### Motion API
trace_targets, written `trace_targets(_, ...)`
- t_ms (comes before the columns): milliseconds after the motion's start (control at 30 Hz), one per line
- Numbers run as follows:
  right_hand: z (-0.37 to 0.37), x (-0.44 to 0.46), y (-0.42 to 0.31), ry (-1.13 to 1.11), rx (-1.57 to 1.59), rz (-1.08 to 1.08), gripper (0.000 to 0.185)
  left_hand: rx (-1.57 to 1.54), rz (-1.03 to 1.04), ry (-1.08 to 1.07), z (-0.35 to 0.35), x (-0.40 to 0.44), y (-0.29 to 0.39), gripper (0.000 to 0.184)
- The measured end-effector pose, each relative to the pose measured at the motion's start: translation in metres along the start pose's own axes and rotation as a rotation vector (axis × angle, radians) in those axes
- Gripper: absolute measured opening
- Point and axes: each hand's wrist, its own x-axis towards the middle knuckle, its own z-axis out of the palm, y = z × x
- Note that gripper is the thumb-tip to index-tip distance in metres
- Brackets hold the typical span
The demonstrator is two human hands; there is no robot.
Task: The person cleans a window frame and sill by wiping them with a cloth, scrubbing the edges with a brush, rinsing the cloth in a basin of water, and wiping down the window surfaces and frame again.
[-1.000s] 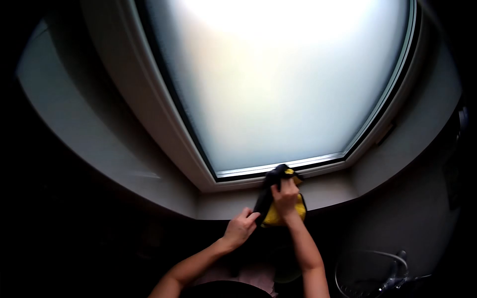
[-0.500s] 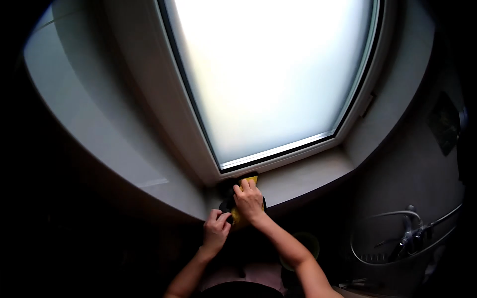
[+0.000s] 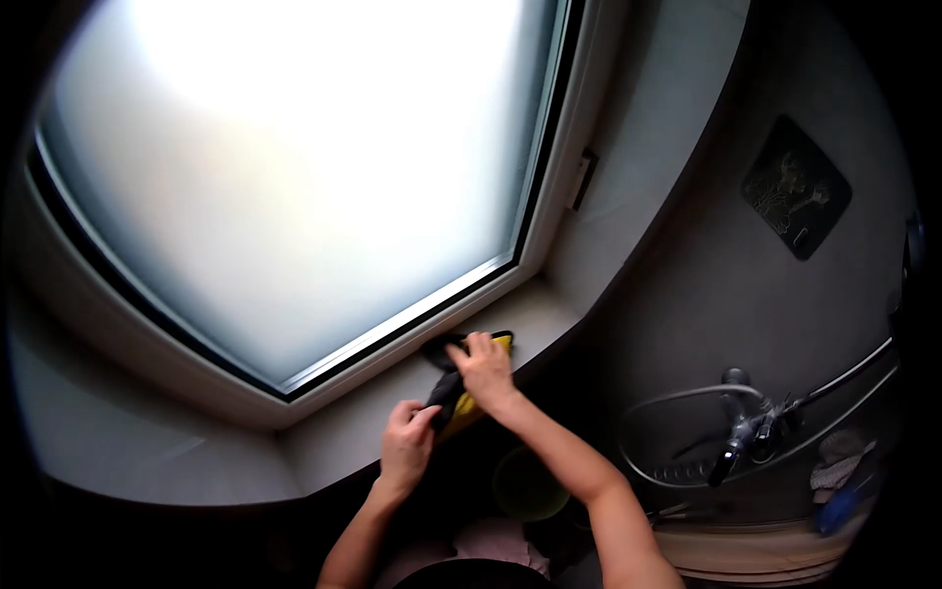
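Observation:
A black and yellow cloth (image 3: 447, 389) lies bunched over the front of the pale window sill (image 3: 548, 306), partly hanging past its edge. My right hand (image 3: 485, 375) is on the upper part of the cloth, its fingers bent around the fabric close to the window frame. Lower and to the left, my left hand (image 3: 404, 444) pinches the dark edge of the same cloth between thumb and fingers. Some of the cloth is hidden under my right hand.
Above the sill is a bright frosted window (image 3: 314, 177) in a pale frame. A shower mixer (image 3: 751, 432) with a looping hose is on the right wall, below a dark diamond-shaped plaque (image 3: 797, 187). A greenish bucket (image 3: 532, 486) stands below my arms.
The view has swung to the right. Both hands and the cloth have shifted from the sill's left corner towards its right end.

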Motion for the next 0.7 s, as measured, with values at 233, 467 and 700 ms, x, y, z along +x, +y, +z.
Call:
trace_targets(233, 0.016, 0.033, 0.144, 0.020, -0.385, 0.139, 0.027, 0.082, 0.171, -0.031, 0.129, 0.104, 0.025, 0.028)
trace_targets(467, 0.028, 0.041, 0.161, -0.313, -0.424, 0.342, 0.025, 0.105, 0.126, 0.002, 0.159, 0.121, 0.026, 0.031)
trace_targets(700, 0.013, 0.048, 0.164, -0.225, -0.204, 0.328, 0.026, 0.112, 0.128, 0.050, 0.171, 0.126, 0.032, 0.021)
